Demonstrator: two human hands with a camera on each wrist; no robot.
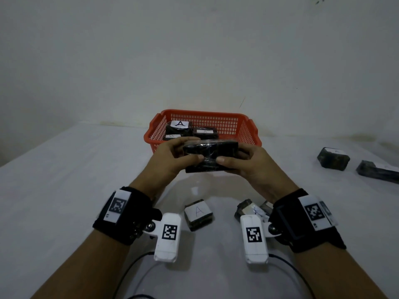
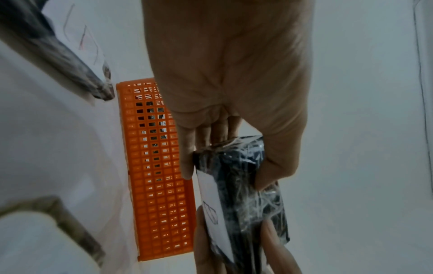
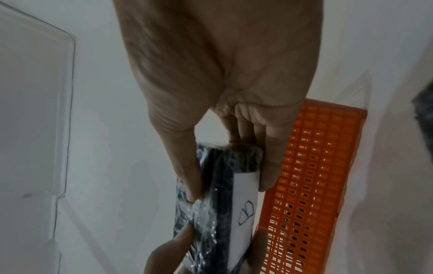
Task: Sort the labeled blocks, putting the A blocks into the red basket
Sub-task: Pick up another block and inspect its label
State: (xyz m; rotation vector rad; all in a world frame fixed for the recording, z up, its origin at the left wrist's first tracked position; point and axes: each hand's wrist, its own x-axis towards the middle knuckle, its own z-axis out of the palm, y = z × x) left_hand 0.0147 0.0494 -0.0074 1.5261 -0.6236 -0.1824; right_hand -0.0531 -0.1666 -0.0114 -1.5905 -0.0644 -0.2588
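Both hands hold one long black plastic-wrapped block (image 1: 210, 155) level, just in front of the red basket (image 1: 203, 114). My left hand (image 1: 196, 147) grips its left end and my right hand (image 1: 230, 154) its right end, thumbs on the near face. Its label is hidden in the head view. The right wrist view shows a white label (image 3: 246, 209) marked B on the block (image 3: 222, 166), on the side towards the basket (image 3: 316, 166). Three labeled blocks lie in the basket; two show an A (image 1: 180, 124) (image 1: 205, 132).
On the white table below my wrists sit a block labeled A (image 1: 198, 214) and another block (image 1: 250, 209) with its label unclear. Two more blocks (image 1: 333, 158) (image 1: 377, 170) lie at the far right. A wall stands close behind the basket.
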